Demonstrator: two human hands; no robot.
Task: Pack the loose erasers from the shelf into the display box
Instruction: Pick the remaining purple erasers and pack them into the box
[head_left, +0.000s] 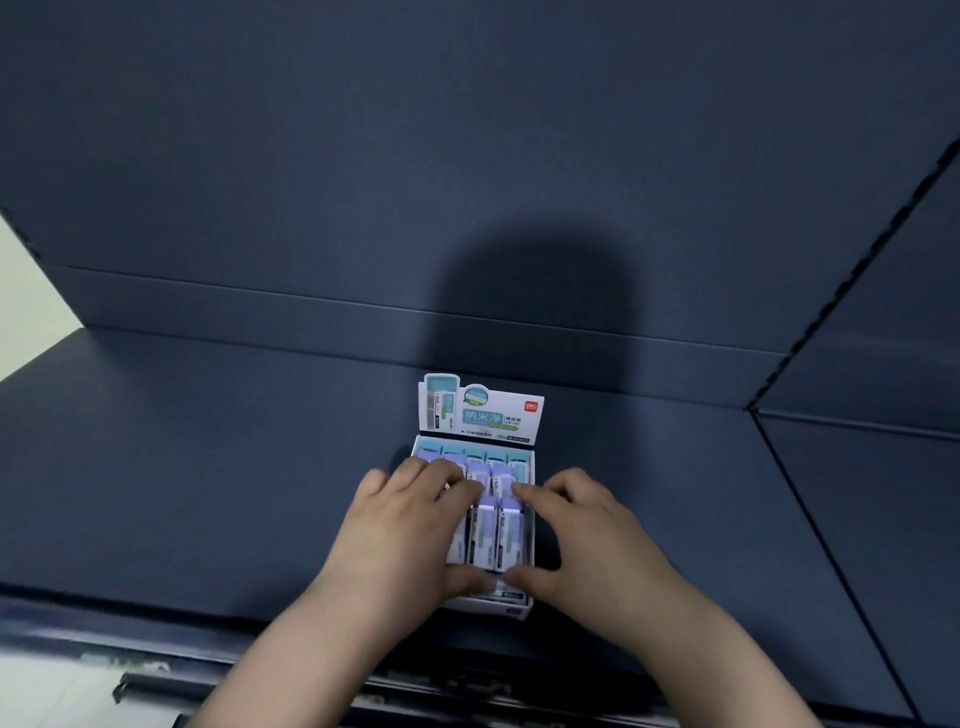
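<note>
- On my feed, the white cardboard display box (500, 606) sits on the dark blue shelf (208, 467), close to its near edge, with its printed header card standing upright at the back.
- The box holds rows of erasers packed side by side. The back row shows teal tops (496, 459). The purple-and-white sleeved erasers (488, 535) fill the middle and front rows.
- I see no loose erasers lying on the shelf around the box.
- The left hand (410, 525) lies over the left part of the box. Its fingers are spread and fairly straight, resting on the eraser tops, and its thumb is at the near end of the front row. It is not closed round anything.
- The right hand (587, 540) is at the right side of the box. Its index fingertip touches a purple eraser and its thumb touches the near end of the same row. I cannot tell whether it is pinching the eraser or only touching it.
- A rounded shadow (535, 301) falls on the dark blue back panel (363, 156) behind the box.
</note>
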